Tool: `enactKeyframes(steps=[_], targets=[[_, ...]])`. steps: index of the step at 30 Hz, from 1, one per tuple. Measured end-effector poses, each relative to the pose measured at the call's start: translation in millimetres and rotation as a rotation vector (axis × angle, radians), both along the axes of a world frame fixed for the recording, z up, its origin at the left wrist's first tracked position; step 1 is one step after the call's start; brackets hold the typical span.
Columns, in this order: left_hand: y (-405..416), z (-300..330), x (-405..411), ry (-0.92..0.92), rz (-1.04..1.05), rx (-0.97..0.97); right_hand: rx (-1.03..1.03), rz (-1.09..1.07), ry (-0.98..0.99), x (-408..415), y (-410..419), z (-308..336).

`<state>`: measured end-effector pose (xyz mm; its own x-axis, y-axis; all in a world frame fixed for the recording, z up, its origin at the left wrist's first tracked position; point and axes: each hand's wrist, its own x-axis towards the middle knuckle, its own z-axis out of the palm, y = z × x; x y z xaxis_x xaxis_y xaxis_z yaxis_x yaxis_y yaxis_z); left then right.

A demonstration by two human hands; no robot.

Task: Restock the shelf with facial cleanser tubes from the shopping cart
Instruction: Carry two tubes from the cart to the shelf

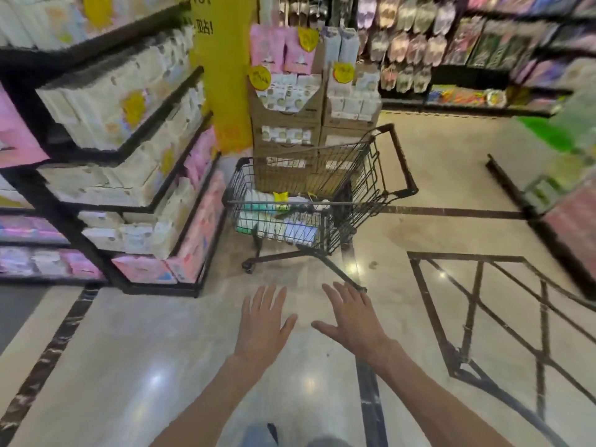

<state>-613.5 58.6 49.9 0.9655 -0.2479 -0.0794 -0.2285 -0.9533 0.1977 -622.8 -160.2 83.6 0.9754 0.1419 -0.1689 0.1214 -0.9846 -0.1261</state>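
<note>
A black wire shopping cart (pixel 371 175) stands in the aisle ahead of me, its handle toward the right. White, teal and yellow packages (pixel 274 211) lie in its basket; blur hides which are cleanser tubes. My left hand (pixel 263 324) and my right hand (pixel 353 321) are stretched out side by side over the floor, palms down, fingers spread, holding nothing. Both are well short of the cart.
A black corner shelf (pixel 138 208) with white and pink packs stands at the left. Stacked cardboard display boxes (pixel 287 124) and a yellow pillar (pixel 225 75) are behind the cart. More shelves line the back and the right edge. Shiny tiled floor (pixel 451 175) spreads to the right.
</note>
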Motion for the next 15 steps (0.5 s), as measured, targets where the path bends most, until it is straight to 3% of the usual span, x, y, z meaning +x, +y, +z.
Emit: enactKeyframes(steps=[15], targets=[[-63.4, -10.2, 292.4, 0.034, -0.123, -0.044, 0.048, -0.121, -0.011, 266.9, -60.4, -34.3]])
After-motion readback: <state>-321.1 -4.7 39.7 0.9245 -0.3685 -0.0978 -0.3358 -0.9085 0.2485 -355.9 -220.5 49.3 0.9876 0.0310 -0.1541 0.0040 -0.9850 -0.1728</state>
